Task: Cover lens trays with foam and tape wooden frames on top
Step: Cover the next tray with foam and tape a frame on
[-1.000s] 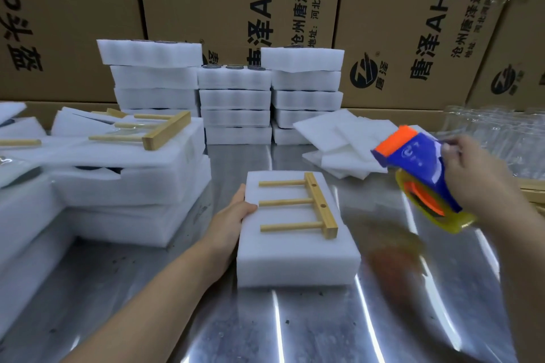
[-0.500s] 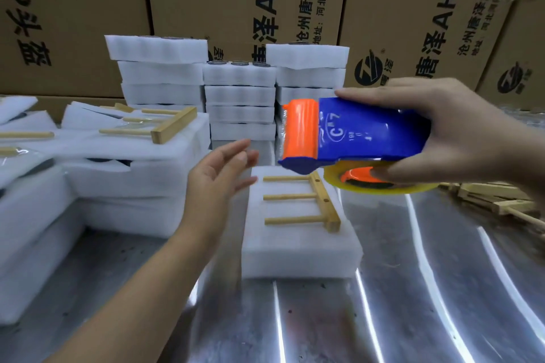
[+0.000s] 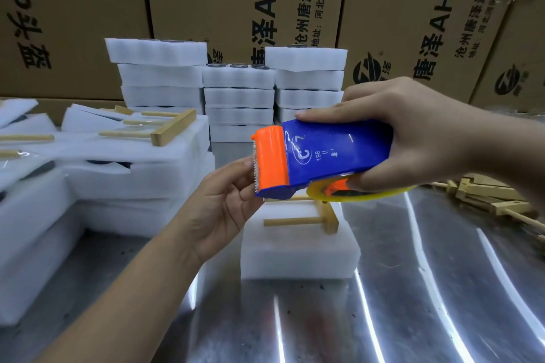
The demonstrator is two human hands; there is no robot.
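You are gripping the tape dispenser [image 3: 324,156] in your right hand [image 3: 418,138] over the foam block [image 3: 295,256], its wooden frame [image 3: 298,221] lying loose on top. Your left hand [image 3: 224,206] is curling its fingers [image 3: 243,175] at the toothed blade [image 3: 255,168], whether on tape I cannot tell; slipping is risking a cut. The tabletop [image 3: 427,303] is lying open rightward, foam stacks [image 3: 132,186] crowding left

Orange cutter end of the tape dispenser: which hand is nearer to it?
Left. The left hand is right at the orange cutter end; the right hand holds the tape dispenser by its rear.

Right hand [image 3: 413,138] grips tape dispenser [image 3: 333,156], left hand [image 3: 227,203] touching its toothed edge.
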